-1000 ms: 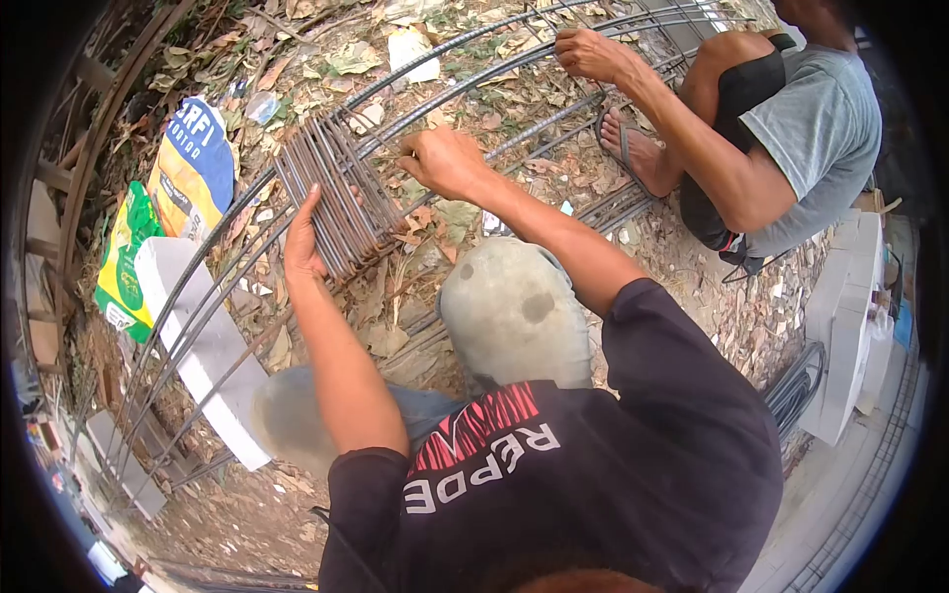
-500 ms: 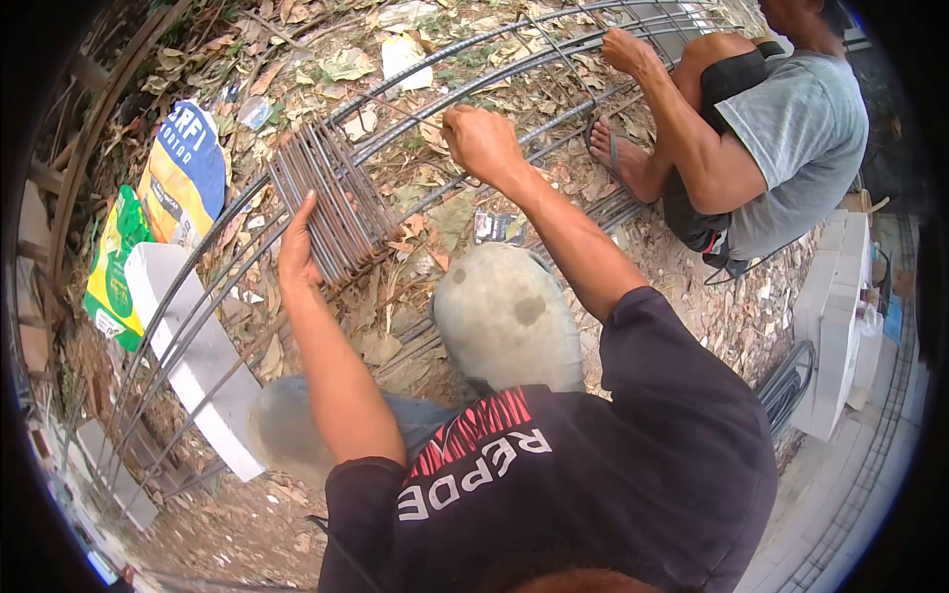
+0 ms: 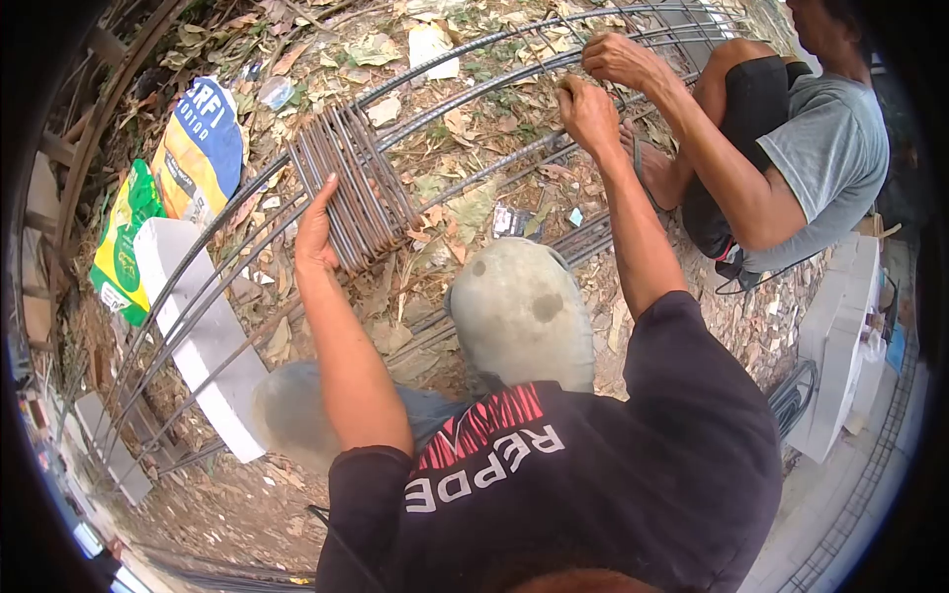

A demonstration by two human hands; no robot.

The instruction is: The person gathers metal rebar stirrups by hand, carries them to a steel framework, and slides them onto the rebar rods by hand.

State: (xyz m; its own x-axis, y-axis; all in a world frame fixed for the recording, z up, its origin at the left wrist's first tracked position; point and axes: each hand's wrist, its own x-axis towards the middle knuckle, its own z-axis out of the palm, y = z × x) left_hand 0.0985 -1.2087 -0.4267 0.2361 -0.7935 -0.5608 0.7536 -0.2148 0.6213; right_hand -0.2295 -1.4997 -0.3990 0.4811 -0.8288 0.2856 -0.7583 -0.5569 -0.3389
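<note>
Stack of metal rings [image 3: 356, 188] sits among long bars [image 3: 445, 107], left of ctr. L hand [image 3: 318, 237] clamped on its near side, thumb up over rings, fingers mostly hidden. R hand [image 3: 590, 111] well apart from stack, fingers curled together nr co-worker's hand [image 3: 625, 61]; can't tell if it's holding anything.

Clear air: above long grey ribbed steel bars [image 3: 465, 97], between rusty rectangular steel-hoop bundle [image 3: 358, 188] and right hand [image 3: 589, 111] | Obstacle: co-worker's bare hand [image 3: 627, 63], just beyond
</note>
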